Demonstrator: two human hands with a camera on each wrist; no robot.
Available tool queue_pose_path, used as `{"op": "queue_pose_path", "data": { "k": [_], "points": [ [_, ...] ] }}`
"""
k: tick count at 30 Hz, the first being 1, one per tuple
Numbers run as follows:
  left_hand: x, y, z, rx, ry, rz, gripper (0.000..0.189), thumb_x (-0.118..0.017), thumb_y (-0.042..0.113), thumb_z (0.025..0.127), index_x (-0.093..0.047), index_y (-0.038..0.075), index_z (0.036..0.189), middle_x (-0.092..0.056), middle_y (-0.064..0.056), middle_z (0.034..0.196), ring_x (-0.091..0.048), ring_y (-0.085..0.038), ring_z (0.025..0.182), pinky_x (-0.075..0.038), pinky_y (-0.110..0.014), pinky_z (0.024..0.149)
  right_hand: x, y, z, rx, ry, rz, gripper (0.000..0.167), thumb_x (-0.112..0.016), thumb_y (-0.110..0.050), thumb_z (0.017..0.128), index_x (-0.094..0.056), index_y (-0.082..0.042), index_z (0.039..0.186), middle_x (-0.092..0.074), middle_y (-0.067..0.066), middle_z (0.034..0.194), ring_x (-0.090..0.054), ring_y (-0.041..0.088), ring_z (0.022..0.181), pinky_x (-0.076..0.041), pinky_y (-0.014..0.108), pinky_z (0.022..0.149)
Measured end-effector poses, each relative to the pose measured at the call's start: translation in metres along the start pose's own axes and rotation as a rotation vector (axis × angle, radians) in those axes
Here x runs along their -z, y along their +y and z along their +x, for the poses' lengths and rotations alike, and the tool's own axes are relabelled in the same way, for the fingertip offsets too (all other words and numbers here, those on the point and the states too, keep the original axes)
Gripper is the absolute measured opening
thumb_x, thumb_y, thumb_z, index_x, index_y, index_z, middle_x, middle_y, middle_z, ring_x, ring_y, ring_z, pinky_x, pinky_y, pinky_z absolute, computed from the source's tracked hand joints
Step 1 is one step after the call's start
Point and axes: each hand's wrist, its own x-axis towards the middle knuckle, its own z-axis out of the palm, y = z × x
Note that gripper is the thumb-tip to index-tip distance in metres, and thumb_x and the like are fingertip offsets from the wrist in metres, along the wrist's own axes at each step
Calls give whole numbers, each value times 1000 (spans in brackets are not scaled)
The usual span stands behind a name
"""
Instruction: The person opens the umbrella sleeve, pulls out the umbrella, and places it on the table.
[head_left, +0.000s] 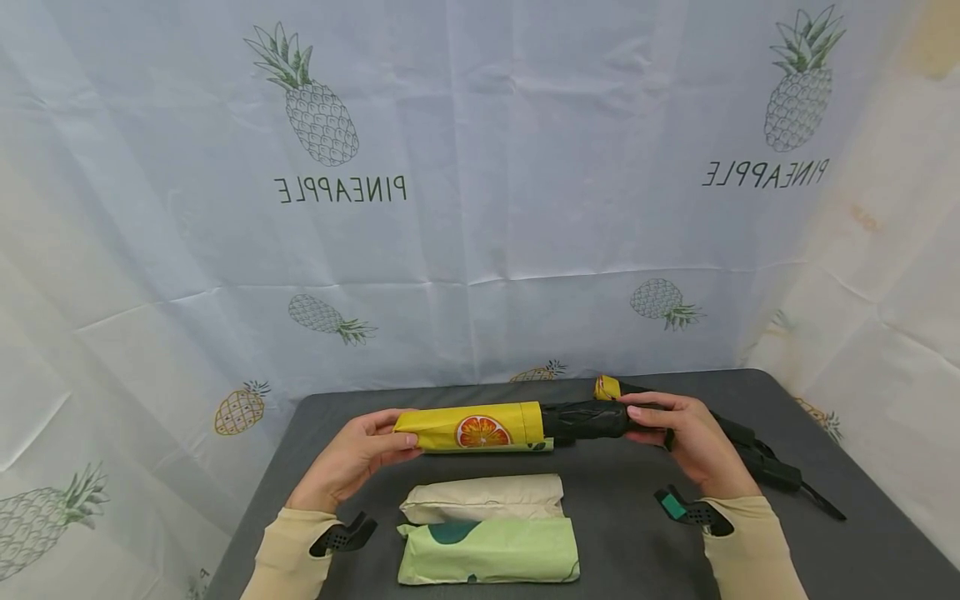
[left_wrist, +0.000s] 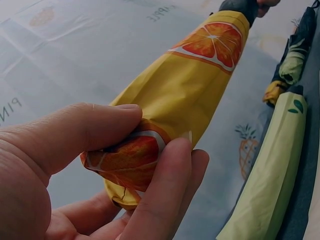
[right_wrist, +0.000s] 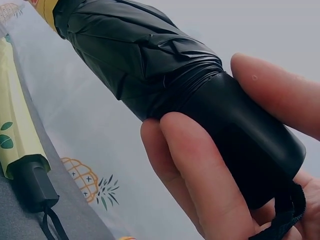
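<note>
A folded black umbrella is held level above the table, its far part inside a yellow sleeve printed with orange slices. My left hand pinches the sleeve's end between thumb and fingers; the left wrist view shows the yellow cloth creased there. With thumb and fingers, my right hand grips the smooth black handle, a strap loop hanging at its end. The pleated black canopy shows between handle and sleeve.
Behind the held umbrella lies another in a light green sleeve, its black handle sticking out. Nearer me, a cream sleeve and a green sleeve lie side by side on the dark table. Folded black umbrellas lie at the right.
</note>
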Motion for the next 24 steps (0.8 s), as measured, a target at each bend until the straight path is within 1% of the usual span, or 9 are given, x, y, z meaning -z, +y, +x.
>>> {"op": "queue_pose_path", "data": {
  "k": [4, 6, 9, 14, 19, 24],
  "points": [
    [0, 0, 0, -3, -4, -2, 65, -74, 10, 103, -45, -7, 158, -67, -8, 134, -73, -20, 118, -62, -38, 106, 3, 0, -1, -1, -15, 39, 26, -70, -16, 107, -79, -26, 129, -69, -21, 123, -77, 5, 107, -66, 32, 94],
    [0, 0, 0, -3, -4, -2, 65, -74, 10, 103, -45, -8, 158, -67, -8, 134, -73, -20, 118, -62, -36, 105, 4, 0, -1, -2, -16, 46, 26, -69, -16, 107, -80, -29, 127, -69, -21, 123, -77, 5, 107, -66, 32, 94],
    [0, 0, 0, -2, -2, -2, 66, -75, 10, 103, -45, -8, 159, -67, -8, 134, -73, -20, 117, -62, -36, 105, 6, 1, -2, -3, -7, 44, 26, -70, -16, 107, -80, -29, 127, -69, -20, 126, -77, 4, 107, -66, 31, 94],
    [1, 0, 0, -1, -2, 1, 66, -74, 10, 103, -44, -8, 159, -67, -9, 134, -74, -20, 117, -63, -36, 104, 10, 1, -3, 7, -2, 33, 26, -70, -16, 107, -79, -24, 130, -68, -20, 127, -76, 3, 109, -66, 31, 94],
    [1, 0, 0, -1, -4, 4, 66, -74, 10, 103, -44, -8, 159, -67, -9, 134, -74, -20, 117, -62, -36, 104, 15, 1, -4, -7, -13, 36, 26, -68, -17, 108, -79, -28, 129, -68, -23, 125, -76, 3, 108, -66, 32, 95],
    [1, 0, 0, 2, -3, 7, 66, -75, 11, 103, -44, -8, 159, -67, -9, 134, -74, -21, 118, -61, -39, 107, 19, 1, -5, -24, -29, 75, 27, -66, -16, 109, -79, -28, 129, -68, -22, 126, -77, 6, 107, -66, 34, 96]
  ]
}}
